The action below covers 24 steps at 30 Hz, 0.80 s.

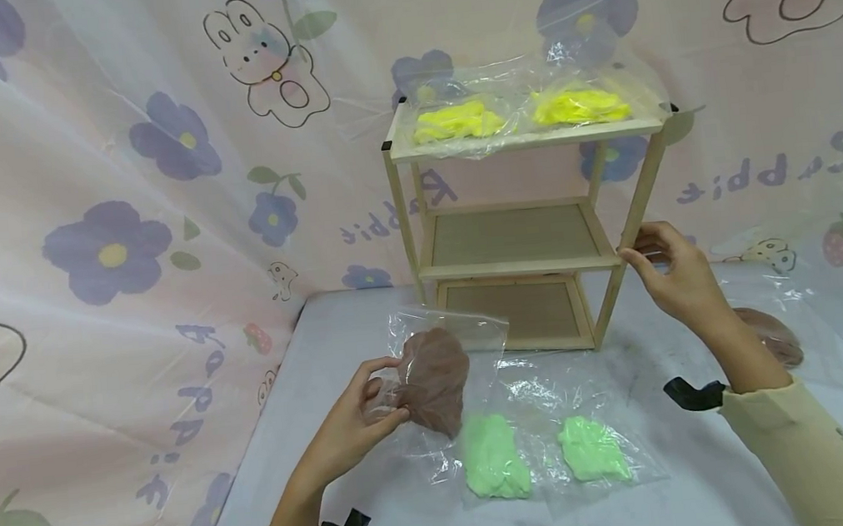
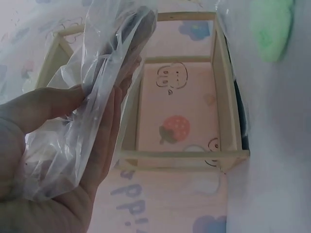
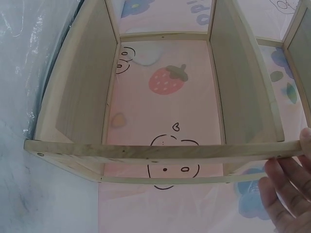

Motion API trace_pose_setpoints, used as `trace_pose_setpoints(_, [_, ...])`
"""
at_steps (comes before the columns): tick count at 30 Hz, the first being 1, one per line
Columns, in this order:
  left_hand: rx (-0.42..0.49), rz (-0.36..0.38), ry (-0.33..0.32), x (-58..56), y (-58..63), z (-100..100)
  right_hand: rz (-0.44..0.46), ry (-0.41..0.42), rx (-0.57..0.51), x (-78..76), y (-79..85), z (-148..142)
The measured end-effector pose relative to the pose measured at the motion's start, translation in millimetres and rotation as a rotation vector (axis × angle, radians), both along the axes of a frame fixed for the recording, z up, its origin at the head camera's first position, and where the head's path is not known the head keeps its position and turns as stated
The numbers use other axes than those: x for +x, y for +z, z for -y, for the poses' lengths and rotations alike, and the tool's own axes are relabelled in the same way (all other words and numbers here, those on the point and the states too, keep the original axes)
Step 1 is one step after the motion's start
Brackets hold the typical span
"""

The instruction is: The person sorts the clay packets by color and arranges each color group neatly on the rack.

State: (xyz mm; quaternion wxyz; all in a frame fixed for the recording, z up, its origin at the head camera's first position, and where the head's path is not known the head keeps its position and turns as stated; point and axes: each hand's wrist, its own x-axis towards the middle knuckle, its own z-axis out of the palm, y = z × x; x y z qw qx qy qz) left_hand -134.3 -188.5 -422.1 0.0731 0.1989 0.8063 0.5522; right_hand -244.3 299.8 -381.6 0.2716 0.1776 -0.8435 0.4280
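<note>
A clear zip bag with a brown clay-like lump is pinched between the thumb and fingers of my left hand, held up in front of the shelf's bottom tier. The left wrist view has the bag's crinkled plastic lying across the palm. My right hand grips the front right post of a small three-tier wooden shelf at the middle tier. In the right wrist view, thumb and fingers sit on either side of that post. Two bags of yellow clay-like lumps lie on the top tier.
Two bags with light green lumps lie on the white tabletop before the shelf. Another bagged brown lump is at the right, partly behind my right forearm. A printed curtain hangs behind and to the left.
</note>
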Motion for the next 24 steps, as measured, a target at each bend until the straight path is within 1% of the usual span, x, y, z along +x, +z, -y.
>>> trace_pose_setpoints(7, [0.015,-0.037,-0.078,-5.7,13.7,-14.5,-0.017,-0.002,-0.004,-0.9,-2.2,0.8])
trace_pose_setpoints(12, [0.04,-0.08,-0.094,-14.7,25.4,-29.8,-0.034,0.003,-0.012,-1.4,-3.6,-0.1])
trace_pose_setpoints(16, [0.069,-0.117,-0.069,-21.4,32.9,-46.5,-0.018,-0.005,-0.003,-1.6,-5.4,-0.6])
trace_pose_setpoints(19, [0.096,-0.14,-0.027,-26.2,36.7,-60.9,-0.003,-0.008,-0.002,-1.4,-8.4,-1.0])
trace_pose_setpoints(21, [0.129,-0.146,-0.003,-30.0,38.7,-71.3,-0.012,-0.002,-0.009,-1.1,-10.4,-1.1])
trace_pose_setpoints(24, [0.173,-0.16,0.027,-38.6,39.8,-88.0,-0.044,0.014,-0.025,-1.8,-13.2,-1.1])
